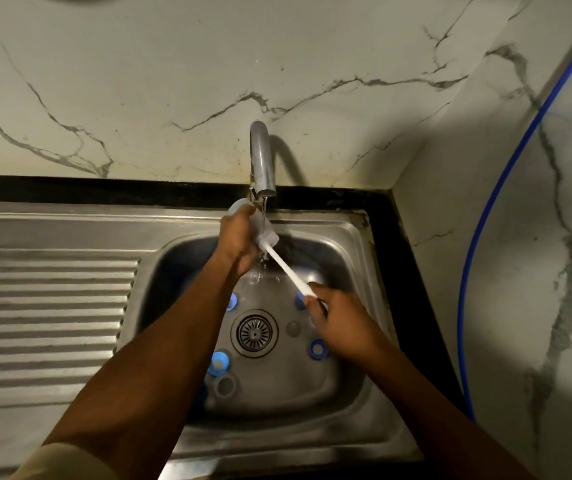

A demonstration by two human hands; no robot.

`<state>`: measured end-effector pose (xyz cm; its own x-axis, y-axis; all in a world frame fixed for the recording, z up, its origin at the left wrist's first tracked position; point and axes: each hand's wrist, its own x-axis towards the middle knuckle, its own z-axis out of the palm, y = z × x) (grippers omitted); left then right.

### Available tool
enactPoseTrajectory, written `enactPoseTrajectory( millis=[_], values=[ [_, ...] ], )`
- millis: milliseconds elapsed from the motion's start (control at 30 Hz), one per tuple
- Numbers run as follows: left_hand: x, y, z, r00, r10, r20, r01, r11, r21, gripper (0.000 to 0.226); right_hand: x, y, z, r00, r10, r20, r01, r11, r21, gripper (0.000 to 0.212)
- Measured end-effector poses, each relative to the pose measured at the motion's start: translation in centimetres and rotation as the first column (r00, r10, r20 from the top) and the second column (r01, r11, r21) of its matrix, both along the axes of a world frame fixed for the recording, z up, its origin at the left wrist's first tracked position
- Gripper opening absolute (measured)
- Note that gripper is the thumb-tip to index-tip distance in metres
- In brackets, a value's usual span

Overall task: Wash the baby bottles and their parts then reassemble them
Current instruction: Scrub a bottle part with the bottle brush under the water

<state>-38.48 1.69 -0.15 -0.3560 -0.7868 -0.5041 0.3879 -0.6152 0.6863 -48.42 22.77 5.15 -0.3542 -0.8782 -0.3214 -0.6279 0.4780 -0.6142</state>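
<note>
Low in the frame, the steel sink (329, 226) holds loose blue bottle parts (317, 348) scattered around the drain strainer (254, 333), none of them assembled yet. Just above them, right of centre, the right hand (336, 320) is curled round the end of a bottle brush (286, 268), whose bristled head sits at the mouth of the baby bottle (239, 205). At mid-frame the left hand (237, 237) wraps round the clear bottle's body, holding it under the thin stream from the tap (262, 157).

I'd judge the bottle light and stiff but slick with water, so a full wrap round the body suits it better than a fingertip pinch. The brush wants a hold far back on the handle for reach. The small parts look light and apt to slide toward the drain.

The ribbed drainboard (48, 306) lies at left, and a blue hose (462, 306) runs down the marble wall at right.
</note>
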Motion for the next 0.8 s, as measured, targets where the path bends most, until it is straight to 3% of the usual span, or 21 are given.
enactPoseTrajectory(
  millis=[33,67,100,133,167,200,233,300,367,400,467,500,533,567,600,633,667,700,733,767,800],
  values=[
    [0.6,-0.2,-0.1,0.994,-0.005,-0.107,0.01,0.999,0.053,0.05,0.1,0.0,0.6,0.941,-0.101,0.323,0.101,0.995,0.016,0.025],
    [1.1,-0.5,-0.1,0.976,0.009,-0.219,0.013,0.995,0.095,0.05,0.0,0.1,1.2,0.775,-0.203,0.599,0.17,0.979,0.113,0.025],
    [1.5,-0.8,-0.1,0.951,0.02,-0.308,0.017,0.993,0.116,0.046,-0.2,0.2,1.6,0.62,-0.259,0.741,0.16,0.966,0.204,0.026],
    [1.7,-1.0,-0.2,0.928,0.019,-0.373,0.032,0.991,0.131,0.043,-0.3,0.4,1.9,0.534,-0.274,0.8,0.118,0.961,0.251,0.028],
    [1.8,-1.0,0.0,0.917,0.012,-0.398,0.046,0.99,0.135,0.043,-0.3,0.5,1.8,0.512,-0.269,0.816,0.085,0.961,0.264,0.029],
    [1.7,-1.0,0.2,0.924,0.001,-0.382,0.057,0.989,0.14,0.044,-0.3,0.5,1.3,0.54,-0.253,0.803,0.087,0.965,0.246,0.028],
    [1.5,-0.8,0.4,0.947,-0.01,-0.32,0.055,0.99,0.132,0.048,-0.4,0.6,0.5,0.653,-0.209,0.728,0.101,0.977,0.19,0.028],
    [1.1,-0.5,0.1,0.995,0.013,-0.094,-0.007,0.998,0.061,0.051,-1.3,0.5,-0.7,0.962,-0.029,0.273,0.022,0.999,0.028,0.029],
    [0.3,-0.2,0.2,0.996,0.018,0.083,-0.011,0.996,-0.086,0.032,-2.2,0.3,-1.8,0.978,0.091,-0.188,-0.078,0.994,0.073,0.037],
    [0.0,-0.2,0.3,0.993,-0.003,0.12,0.02,0.99,-0.137,0.019,-2.1,0.1,-2.0,0.96,0.072,-0.271,-0.05,0.995,0.088,0.04],
    [-0.1,-0.3,0.4,0.991,-0.033,0.131,0.046,0.995,-0.094,0.021,-1.2,0.1,-2.0,0.986,0.041,-0.159,-0.032,0.998,0.06,0.037],
    [0.3,-0.4,0.2,0.996,-0.038,0.08,0.041,0.998,-0.038,0.03,-1.0,0.2,-1.7,0.998,-0.017,0.061,0.017,1.0,0.01,0.032],
    [0.8,-0.4,-0.1,0.999,-0.036,-0.01,0.036,0.999,0.013,0.038,-0.9,0.2,-1.1,0.922,-0.109,0.372,0.109,0.994,0.02,0.029],
    [1.5,-0.3,-0.1,0.992,-0.029,-0.12,0.035,0.998,0.057,0.045,-0.9,0.4,-0.4,0.749,-0.195,0.634,0.166,0.98,0.105,0.029],
    [1.9,-0.3,-0.2,0.973,-0.002,-0.233,0.028,0.994,0.106,0.049,-1.1,0.5,0.3,0.592,-0.243,0.768,0.146,0.97,0.194,0.03],
    [2.1,-0.4,-0.3,0.94,0.024,-0.341,0.03,0.988,0.153,0.051,-1.1,0.7,0.8,0.502,-0.264,0.823,0.098,0.964,0.249,0.031],
    [2.1,-0.4,-0.2,0.912,0.037,-0.408,0.044,0.981,0.187,0.052,-0.9,0.9,0.9,0.474,-0.264,0.84,0.057,0.961,0.269,0.031],
    [2.0,-0.3,0.1,0.898,0.037,-0.439,0.059,0.977,0.204,0.052,-0.7,0.9,0.6,0.493,-0.258,0.831,0.051,0.962,0.269,0.031],
    [1.8,-0.2,0.2,0.918,0.04,-0.394,0.043,0.979,0.199,0.054,-0.6,0.9,0.0,0.588,-0.23,0.775,0.074,0.97,0.231,0.03],
    [1.7,0.2,0.5,0.953,0.013,-0.302,0.034,0.988,0.149,0.059,-0.6,0.8,-0.5,0.749,-0.165,0.641,0.087,0.984,0.153,0.028],
    [1.5,0.3,0.2,0.995,0.008,-0.096,-0.002,0.999,0.053,0.063,-0.9,0.7,-1.1,0.91,-0.071,0.407,0.048,0.997,0.067,0.027]
  ],
)
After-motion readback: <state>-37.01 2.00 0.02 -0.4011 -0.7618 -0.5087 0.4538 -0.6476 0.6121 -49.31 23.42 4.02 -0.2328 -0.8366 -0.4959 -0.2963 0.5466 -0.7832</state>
